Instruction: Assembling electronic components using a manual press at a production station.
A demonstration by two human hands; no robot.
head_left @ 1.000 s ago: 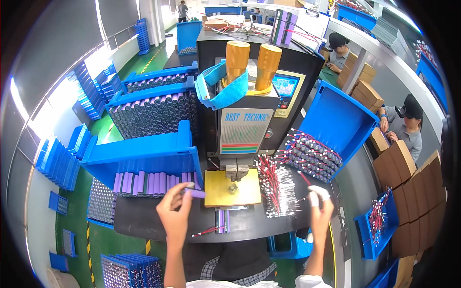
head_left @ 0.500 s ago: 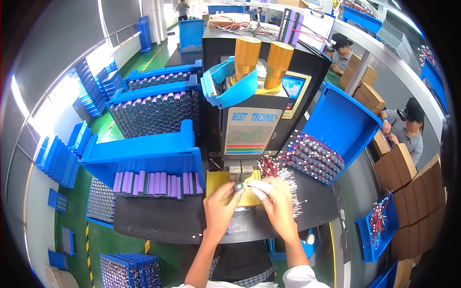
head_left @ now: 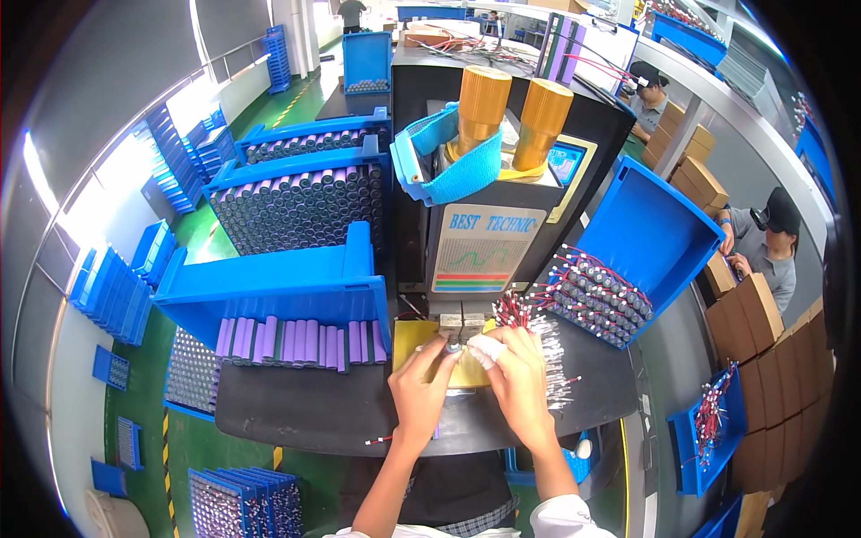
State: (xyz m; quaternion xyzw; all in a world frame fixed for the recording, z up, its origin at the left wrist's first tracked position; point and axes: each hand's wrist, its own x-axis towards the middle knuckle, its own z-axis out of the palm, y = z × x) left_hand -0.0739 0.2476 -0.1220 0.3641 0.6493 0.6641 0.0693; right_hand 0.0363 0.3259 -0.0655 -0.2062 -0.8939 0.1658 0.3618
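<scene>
My left hand (head_left: 418, 390) is closed round a small cylindrical battery cell (head_left: 455, 348), its round end up. The cell sits just below the metal electrode blocks (head_left: 461, 325) of a black spot-welding machine (head_left: 475, 247); whether it touches them I cannot tell. My right hand (head_left: 522, 386), with white covers on its fingertips, is pinched beside the cell. What it holds is too small and hidden to make out. Beneath both hands lies a yellow plate (head_left: 408, 337). Just right of my right hand is a pile of red, black and white wire leads (head_left: 554, 359).
On the left, a tipped blue bin (head_left: 269, 278) holds purple cells (head_left: 296, 343), with more filled bins behind. A blue bin (head_left: 659, 220) at right holds cells with leads. Two gold knobs (head_left: 484, 99) and a blue strap (head_left: 457, 170) top the machine. Co-workers sit beyond stacked cartons (head_left: 753, 314).
Both hands have moved forward with the cell, from in front of the electrode blocks to right beneath them. The whole view has shifted slightly to the right.
</scene>
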